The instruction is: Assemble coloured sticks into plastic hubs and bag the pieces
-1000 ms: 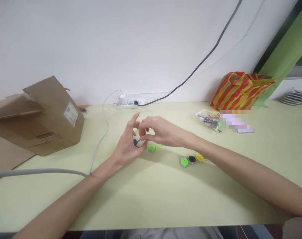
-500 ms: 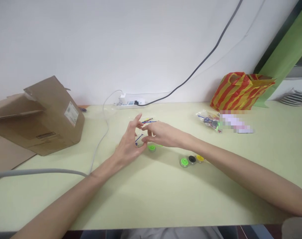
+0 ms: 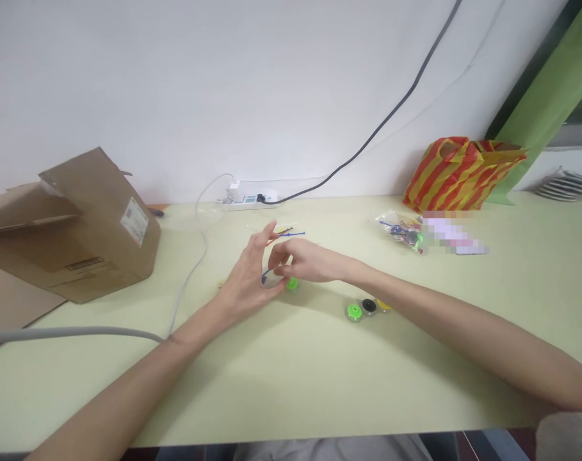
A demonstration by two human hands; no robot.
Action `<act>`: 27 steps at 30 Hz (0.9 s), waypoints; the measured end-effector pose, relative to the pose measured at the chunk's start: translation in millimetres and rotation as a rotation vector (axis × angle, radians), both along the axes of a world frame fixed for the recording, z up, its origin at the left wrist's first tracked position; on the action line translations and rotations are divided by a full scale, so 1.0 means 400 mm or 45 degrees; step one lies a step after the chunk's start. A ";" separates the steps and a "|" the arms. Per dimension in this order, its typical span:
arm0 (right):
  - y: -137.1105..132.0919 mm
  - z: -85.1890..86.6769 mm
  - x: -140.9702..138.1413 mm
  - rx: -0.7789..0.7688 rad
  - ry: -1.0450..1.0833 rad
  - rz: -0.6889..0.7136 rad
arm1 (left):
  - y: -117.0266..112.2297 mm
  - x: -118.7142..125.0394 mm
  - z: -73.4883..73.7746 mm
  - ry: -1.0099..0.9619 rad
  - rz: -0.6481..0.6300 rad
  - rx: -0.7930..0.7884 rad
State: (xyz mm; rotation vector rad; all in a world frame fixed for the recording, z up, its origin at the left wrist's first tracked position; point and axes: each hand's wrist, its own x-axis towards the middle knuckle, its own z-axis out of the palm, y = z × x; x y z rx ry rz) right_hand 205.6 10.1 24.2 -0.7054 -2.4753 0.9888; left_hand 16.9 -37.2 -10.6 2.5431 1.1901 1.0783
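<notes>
At the middle of the table my left hand (image 3: 246,274) has its fingers stretched up and its thumb reaching right, apart from them. Close beside it, my right hand (image 3: 310,260) has curled fingers, their tips near the left thumb; what they pinch, if anything, is hidden. A blue piece (image 3: 264,278) with a thin stem shows between the hands; I cannot tell whether it is held. Just below the right hand lies a green-topped clear disc (image 3: 292,285), partly covered. Thin blue, red and dark sticks (image 3: 289,234) lie behind the fingers.
Right of the hands sit a green disc (image 3: 353,312), a black disc (image 3: 369,307) and a yellow disc (image 3: 383,306) under the forearm. A clear bag of parts (image 3: 400,232) and a striped bag (image 3: 456,176) lie farther right. A cardboard box (image 3: 103,246), grey cable (image 3: 70,332) and power strip (image 3: 250,201) stand around.
My right hand has shifted slightly down, its fingers more curled, uncovering more of the sticks behind and covering more of the nearby green disc. My left hand stays nearly in place.
</notes>
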 end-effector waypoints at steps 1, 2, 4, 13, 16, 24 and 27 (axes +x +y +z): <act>0.006 -0.001 0.001 -0.081 0.019 0.030 | 0.000 -0.001 0.000 0.004 0.008 -0.009; 0.013 -0.003 0.002 -0.154 0.057 0.052 | 0.001 -0.001 0.000 0.010 0.020 -0.021; 0.026 -0.004 0.004 -0.258 0.198 0.075 | 0.004 -0.002 -0.003 0.028 0.046 -0.048; -0.016 0.096 0.033 -0.160 0.622 0.136 | 0.013 -0.012 -0.007 -0.296 0.171 -0.033; -0.042 0.129 0.044 -0.035 0.555 0.121 | 0.009 -0.009 0.002 -0.342 0.149 -0.079; -0.017 0.114 0.043 0.365 0.906 -0.460 | 0.018 -0.016 -0.009 -0.391 0.249 -0.116; 0.055 0.073 0.061 0.345 0.840 -0.663 | 0.026 -0.022 -0.017 -0.403 0.289 -0.130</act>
